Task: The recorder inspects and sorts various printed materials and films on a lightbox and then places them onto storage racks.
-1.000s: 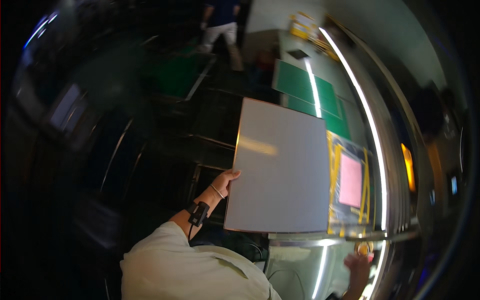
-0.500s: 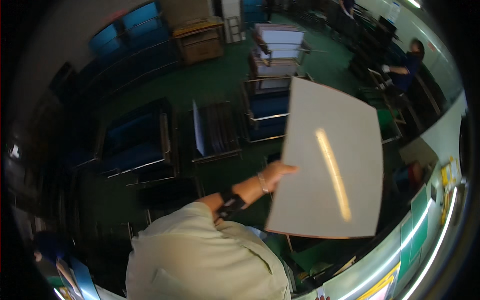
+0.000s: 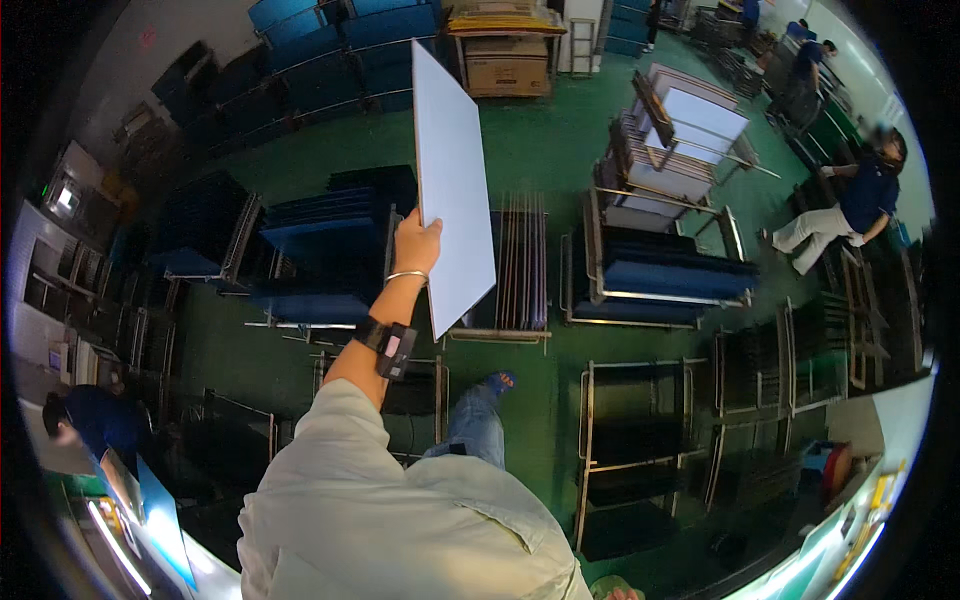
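Observation:
My left hand (image 3: 416,246) is closed on the left edge of a large, thin, white rectangular panel (image 3: 457,190), its thumb lying on the panel's face. The panel stands upright and slanted in front of me, clear of the floor, with its face turned to the right. Just beyond it is a low metal rack (image 3: 520,285) with several thin boards standing on edge, partly hidden by the panel. Of my right hand (image 3: 622,594) only what look like fingertips show at the lower edge; the rest is out of view.
Racks of dark blue panels (image 3: 330,240) stand left; another rack (image 3: 660,270) stands right, with stacked white panels (image 3: 695,125) behind. An open-framed rack (image 3: 640,440) is near my right. A cardboard box (image 3: 507,68) sits far back. Co-workers (image 3: 862,195) (image 3: 100,430) are at both sides.
The white panel has swung left and now shows its face at a steeper angle. My left arm reaches farther forward. The view has turned left, and one leg and foot now show.

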A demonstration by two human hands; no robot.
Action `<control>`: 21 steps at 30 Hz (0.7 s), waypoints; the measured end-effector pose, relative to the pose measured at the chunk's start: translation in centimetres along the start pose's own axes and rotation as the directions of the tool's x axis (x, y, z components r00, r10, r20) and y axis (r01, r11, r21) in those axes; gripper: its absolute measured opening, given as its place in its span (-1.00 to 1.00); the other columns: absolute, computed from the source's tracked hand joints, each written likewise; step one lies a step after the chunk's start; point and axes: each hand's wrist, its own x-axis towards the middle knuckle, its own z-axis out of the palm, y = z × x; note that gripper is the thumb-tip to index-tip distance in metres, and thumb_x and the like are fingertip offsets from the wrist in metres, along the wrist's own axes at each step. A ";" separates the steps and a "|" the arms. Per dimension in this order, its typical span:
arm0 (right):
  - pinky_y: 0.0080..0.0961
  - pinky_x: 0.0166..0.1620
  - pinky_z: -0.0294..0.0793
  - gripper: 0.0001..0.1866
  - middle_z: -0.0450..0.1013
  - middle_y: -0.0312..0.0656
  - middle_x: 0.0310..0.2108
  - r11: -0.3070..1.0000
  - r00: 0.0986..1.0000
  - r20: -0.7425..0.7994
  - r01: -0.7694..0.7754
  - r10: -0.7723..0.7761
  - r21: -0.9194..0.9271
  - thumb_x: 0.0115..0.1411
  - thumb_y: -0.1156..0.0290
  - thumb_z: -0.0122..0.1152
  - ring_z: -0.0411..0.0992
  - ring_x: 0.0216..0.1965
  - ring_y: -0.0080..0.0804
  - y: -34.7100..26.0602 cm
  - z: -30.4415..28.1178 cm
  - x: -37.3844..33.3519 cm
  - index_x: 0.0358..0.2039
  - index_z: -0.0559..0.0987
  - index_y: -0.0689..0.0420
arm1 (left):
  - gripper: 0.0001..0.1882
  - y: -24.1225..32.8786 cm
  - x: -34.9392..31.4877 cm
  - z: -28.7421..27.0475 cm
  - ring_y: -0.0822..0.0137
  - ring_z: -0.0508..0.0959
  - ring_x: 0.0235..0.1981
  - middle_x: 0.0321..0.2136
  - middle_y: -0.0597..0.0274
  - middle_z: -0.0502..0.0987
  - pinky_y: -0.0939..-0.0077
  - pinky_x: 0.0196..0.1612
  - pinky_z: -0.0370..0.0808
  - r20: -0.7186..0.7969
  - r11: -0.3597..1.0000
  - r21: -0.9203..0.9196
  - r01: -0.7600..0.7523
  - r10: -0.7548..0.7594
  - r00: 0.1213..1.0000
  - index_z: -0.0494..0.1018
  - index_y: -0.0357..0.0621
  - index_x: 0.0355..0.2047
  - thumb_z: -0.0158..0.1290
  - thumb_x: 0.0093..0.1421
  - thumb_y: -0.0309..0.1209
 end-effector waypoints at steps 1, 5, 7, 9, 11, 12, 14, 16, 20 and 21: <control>-0.41 -0.04 0.40 -0.67 0.31 0.09 -0.06 0.999 0.999 0.007 -0.046 0.047 -0.022 0.19 0.45 -0.06 0.34 -0.07 -0.16 0.6 0.0 1.5 -0.05 0.27 0.31 | -0.70 -1.0 1.3 1.2 0.10 0.54 -0.31 -0.38 -0.09 0.52 0.38 -0.22 0.43 -0.025 0.992 0.110 -0.054 0.057 0.998 0.42 -0.26 -0.21 -0.01 -0.03 -0.52; -0.55 -0.05 0.37 -0.62 0.33 0.04 -0.06 0.903 0.913 0.404 0.224 -0.062 -0.367 0.11 0.57 -0.02 0.34 -0.09 -0.29 -2.3 6.6 6.5 -0.03 0.24 0.30 | -0.64 -8.0 6.3 1.3 0.00 0.52 -0.30 -0.38 -0.16 0.49 0.30 -0.23 0.45 -0.127 0.963 0.269 -0.020 0.056 0.990 0.42 -0.17 -0.15 -0.03 -0.04 -0.52; -0.53 -0.04 0.36 -0.62 0.34 0.03 -0.07 0.966 0.940 0.326 -0.014 0.101 -0.260 0.12 0.57 -0.03 0.33 -0.08 -0.31 -6.7 12.4 4.7 -0.02 0.24 0.29 | -0.62 -10.4 6.9 3.7 -0.03 0.51 -0.31 -0.38 -0.17 0.48 0.27 -0.23 0.45 -0.109 0.957 0.291 0.004 0.029 0.994 0.41 -0.16 -0.13 -0.05 -0.04 -0.53; -0.44 0.02 0.28 -0.62 0.35 -0.08 -0.05 0.935 0.938 0.282 -0.096 0.199 -0.341 0.16 0.50 -0.07 0.29 -0.02 -0.33 -7.8 14.9 5.4 0.01 0.23 0.26 | -0.59 -13.5 7.2 6.0 -0.05 0.50 -0.31 -0.37 -0.17 0.47 0.22 -0.23 0.45 -0.113 0.959 0.278 0.045 -0.014 0.994 0.39 -0.12 -0.11 -0.06 -0.04 -0.55; -0.42 0.06 0.24 -0.61 0.35 -0.14 -0.03 0.700 0.882 0.461 0.269 0.097 -0.661 0.17 0.47 -0.09 0.28 0.00 -0.34 -8.0 14.9 7.4 0.02 0.23 0.24 | -0.57 -16.2 7.4 7.5 -0.06 0.50 -0.34 -0.37 -0.16 0.47 0.20 -0.27 0.46 -0.100 0.941 0.332 0.062 -0.031 0.995 0.37 -0.08 -0.07 -0.04 -0.03 -0.56; -0.39 0.09 0.20 -0.61 0.34 -0.20 -0.01 0.300 0.752 0.653 0.606 0.086 -0.737 0.17 0.44 -0.10 0.26 0.02 -0.35 -8.4 15.4 8.0 0.03 0.23 0.22 | -0.56 -16.9 7.1 8.1 -0.06 0.50 -0.35 -0.37 -0.16 0.47 0.19 -0.28 0.46 -0.081 0.923 0.357 0.145 -0.124 0.989 0.37 -0.08 -0.07 -0.03 -0.03 -0.56; -0.38 0.13 0.15 -0.60 0.35 -0.29 -0.01 0.420 0.798 0.585 0.485 0.147 -0.767 0.15 0.43 -0.07 0.22 0.06 -0.38 -8.4 16.1 8.6 0.03 0.26 0.19 | -0.65 -19.0 6.5 9.3 0.00 0.52 -0.31 -0.36 -0.16 0.49 0.31 -0.25 0.45 -0.090 0.920 0.341 0.195 -0.175 0.980 0.40 -0.23 -0.14 -0.04 -0.01 -0.56; -0.41 0.14 0.14 -0.62 0.34 -0.24 -0.01 0.897 0.825 0.361 -0.358 0.434 -0.260 0.17 0.40 -0.10 0.20 0.09 -0.40 -7.8 17.2 9.1 0.02 0.29 0.18 | -0.63 -21.9 5.6 9.9 0.01 0.52 -0.28 -0.34 -0.16 0.48 0.34 -0.24 0.46 -0.070 0.935 0.285 0.213 -0.201 0.977 0.38 -0.22 -0.10 -0.06 0.01 -0.59; -0.30 0.14 0.16 -0.61 0.23 -0.13 0.08 0.796 0.860 0.228 -0.282 0.457 -0.535 0.22 0.34 -0.20 0.21 0.08 -0.26 -9.5 21.6 9.4 0.05 0.24 0.18 | -0.56 -26.5 3.4 10.5 -0.11 0.48 -0.47 -0.49 -0.16 0.46 0.13 -0.41 0.43 -0.092 0.933 0.293 0.210 -0.192 0.977 0.34 -0.03 -0.03 -0.07 0.00 -0.53; -0.29 0.14 0.16 -0.60 0.22 -0.13 0.09 0.777 0.855 0.207 -0.297 0.475 -0.556 0.23 0.34 -0.20 0.21 0.08 -0.25 -9.8 22.3 9.5 0.06 0.24 0.18 | -0.55 -26.6 2.8 10.7 -0.10 0.48 -0.48 -0.49 -0.17 0.46 0.14 -0.42 0.42 -0.097 0.916 0.302 0.265 -0.248 0.964 0.34 -0.03 -0.03 -0.08 0.01 -0.53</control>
